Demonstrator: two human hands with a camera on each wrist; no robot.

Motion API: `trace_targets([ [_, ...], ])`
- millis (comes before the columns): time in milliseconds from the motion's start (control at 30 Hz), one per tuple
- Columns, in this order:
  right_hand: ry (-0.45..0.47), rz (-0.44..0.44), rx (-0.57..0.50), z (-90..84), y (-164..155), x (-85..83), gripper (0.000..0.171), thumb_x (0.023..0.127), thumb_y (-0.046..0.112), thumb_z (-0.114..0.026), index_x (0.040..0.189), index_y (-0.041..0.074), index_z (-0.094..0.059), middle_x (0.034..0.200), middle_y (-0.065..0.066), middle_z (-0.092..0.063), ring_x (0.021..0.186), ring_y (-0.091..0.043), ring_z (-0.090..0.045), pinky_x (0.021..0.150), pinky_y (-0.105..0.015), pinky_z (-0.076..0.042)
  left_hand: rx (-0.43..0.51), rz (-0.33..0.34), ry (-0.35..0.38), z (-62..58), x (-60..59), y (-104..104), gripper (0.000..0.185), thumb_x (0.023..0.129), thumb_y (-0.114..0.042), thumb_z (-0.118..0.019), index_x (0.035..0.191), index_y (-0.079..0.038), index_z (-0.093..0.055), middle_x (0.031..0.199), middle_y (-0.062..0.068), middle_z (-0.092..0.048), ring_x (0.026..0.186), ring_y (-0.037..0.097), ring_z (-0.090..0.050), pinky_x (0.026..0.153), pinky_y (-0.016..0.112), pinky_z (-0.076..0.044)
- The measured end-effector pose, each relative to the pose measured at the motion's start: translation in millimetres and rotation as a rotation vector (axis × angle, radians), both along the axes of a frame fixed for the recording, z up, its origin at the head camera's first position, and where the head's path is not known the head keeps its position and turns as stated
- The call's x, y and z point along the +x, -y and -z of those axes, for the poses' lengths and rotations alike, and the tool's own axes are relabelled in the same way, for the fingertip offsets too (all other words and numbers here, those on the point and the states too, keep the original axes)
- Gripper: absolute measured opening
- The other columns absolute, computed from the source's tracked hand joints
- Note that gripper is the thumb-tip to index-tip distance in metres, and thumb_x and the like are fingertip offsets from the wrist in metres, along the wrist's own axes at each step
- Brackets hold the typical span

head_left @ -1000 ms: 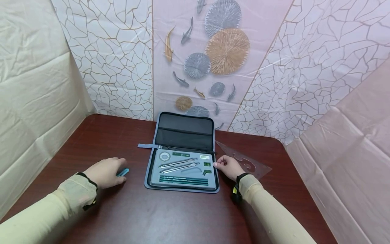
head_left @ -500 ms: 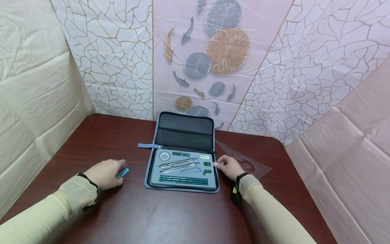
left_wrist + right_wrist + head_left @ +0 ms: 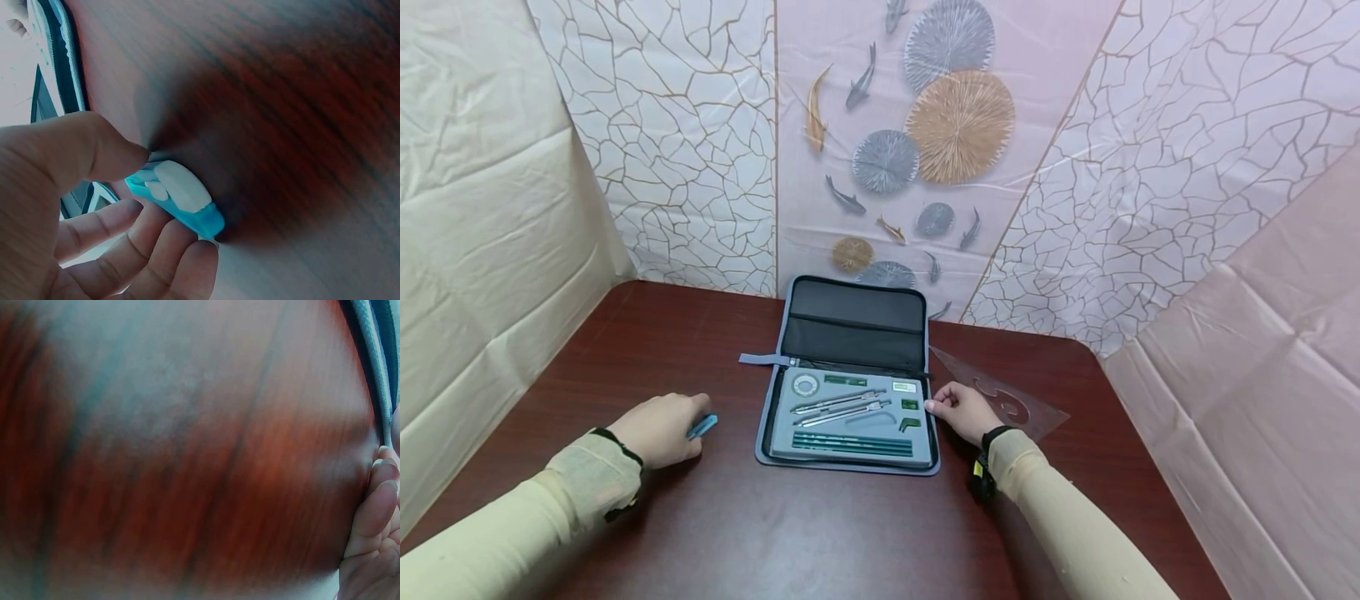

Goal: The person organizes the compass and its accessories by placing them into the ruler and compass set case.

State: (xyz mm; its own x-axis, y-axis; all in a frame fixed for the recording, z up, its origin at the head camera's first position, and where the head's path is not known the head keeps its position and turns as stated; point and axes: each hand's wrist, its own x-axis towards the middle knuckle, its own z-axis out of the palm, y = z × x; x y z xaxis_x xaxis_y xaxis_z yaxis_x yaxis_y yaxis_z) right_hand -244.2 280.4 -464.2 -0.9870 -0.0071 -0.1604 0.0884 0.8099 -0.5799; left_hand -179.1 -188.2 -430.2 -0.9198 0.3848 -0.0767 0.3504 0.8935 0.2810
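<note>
An open case point(image 3: 850, 417) lies flat on the counter point(image 3: 820, 533), its lid leaning back against the wall covering so the tray of drawing tools shows: a compass point(image 3: 838, 407), a round dial point(image 3: 806, 385), dark pencils point(image 3: 852, 443) along the near edge.

Left of the case, the left hand point(image 3: 658, 429) rests low on the counter with its fingers point(image 3: 156, 250) and thumb curled around a small blue eraser point(image 3: 178, 199). The piece has a white patch on top, and one end sticks out toward the case, touching the wood. It seems to be pinched at the sides so the tip stays free; I call it an eraser, though it could be a sharpener or lead box.

The right hand point(image 3: 962, 410) sits at the right edge of the case, fingers point(image 3: 375, 506) loosely bent, tips touching or just beside the rim, holding nothing, perhaps steadying it. Contact is hard to judge: the right wrist view is blurred and shows only fingertips and a strip of the zip edge.

A clear set square point(image 3: 1000, 392) lies flat to the right of the case, partly behind the right hand.
</note>
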Motion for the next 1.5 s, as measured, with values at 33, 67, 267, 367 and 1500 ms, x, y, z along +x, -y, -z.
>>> trace_targets([
  [33,0.0,0.001,0.001,-0.1,0,0.2,0.025,0.088,0.037,-0.07,0.093,0.014,-0.062,0.08,-0.004,-0.055,0.074,-0.02,-0.051,0.068,-0.034,-0.039,0.0,0.0,0.0,0.4,-0.3,0,0.03,0.073,-0.01,-0.071,0.098,-0.004,-0.057,0.07,0.0,-0.049,0.062,0.017,-0.047,0.058,0.035,-0.041],
  [67,0.0,0.0,0.001,-0.3,0,0.4,0.025,0.088,0.037,-0.07,0.093,0.014,-0.062,0.08,-0.004,-0.055,0.074,-0.02,-0.051,0.068,-0.034,-0.039,0.0,0.0,0.0,0.8,-0.7,0,0.029,0.073,-0.01,-0.071,0.098,-0.004,-0.057,0.07,0.0,-0.049,0.062,0.017,-0.046,0.058,0.035,-0.041],
  [267,0.005,0.007,0.0,-2.8,-1,1.7,0.026,0.089,0.037,-0.07,0.094,0.013,-0.062,0.08,-0.004,-0.055,0.075,-0.02,-0.051,0.069,-0.034,-0.039,0.007,0.004,0.016,3.2,-4.9,-2,0.023,0.073,-0.008,-0.071,0.09,-0.006,-0.056,0.068,0.0,-0.049,0.059,0.016,-0.046,0.055,0.033,-0.041],
  [367,0.007,0.012,0.002,-2.2,-2,1.2,0.026,0.089,0.038,-0.07,0.094,0.014,-0.062,0.08,-0.004,-0.055,0.075,-0.02,-0.051,0.069,-0.034,-0.039,0.001,0.011,0.018,2.4,-10.6,-4,0.02,0.072,-0.009,-0.072,0.084,-0.008,-0.055,0.067,0.0,-0.049,0.057,0.016,-0.046,0.053,0.032,-0.04],
  [1500,0.008,0.014,0.002,-1.7,2,0.6,0.027,0.089,0.039,-0.07,0.094,0.014,-0.062,0.08,-0.004,-0.056,0.075,-0.02,-0.051,0.069,-0.034,-0.039,0.243,-0.01,0.246,-24.4,-36.6,-67,0.039,0.086,-0.012,-0.069,0.121,-0.007,-0.054,0.078,0.006,-0.054,0.064,0.018,-0.055,0.057,0.031,-0.045],
])
